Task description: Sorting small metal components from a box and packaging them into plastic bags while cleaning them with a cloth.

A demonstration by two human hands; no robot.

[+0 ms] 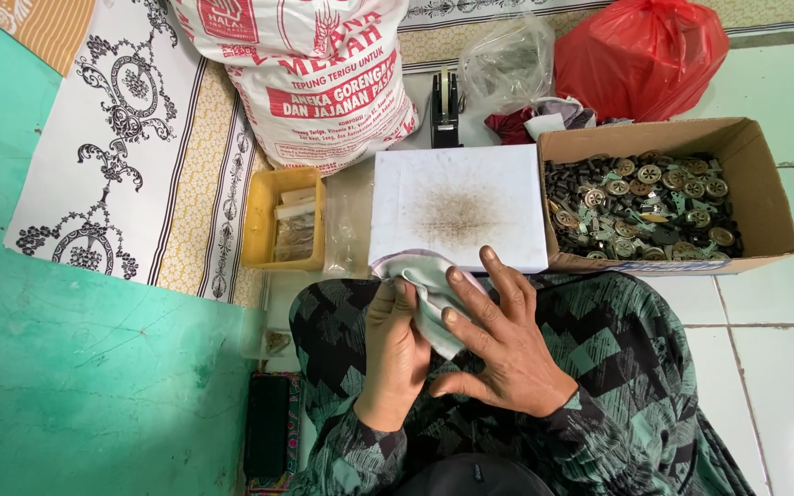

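My left hand [395, 354] grips a folded pale cloth [423, 280] over my lap, thumb and fingers closed on its lower part. My right hand [505, 344] lies flat with fingers spread, its fingertips resting on the same cloth. Just beyond the hands sits a white block [457, 207] with a brown stained patch in its middle. My legs, in green and black patterned fabric, are crossed under both hands.
An open cardboard box [760, 179] of small round metal parts stands at the right. A yellow tray [264, 220] sits left of the block, a large printed sack [314, 83] behind it. A red plastic bag [640, 55], a clear bag [507, 60] and a black tool [446, 110] lie at the back.
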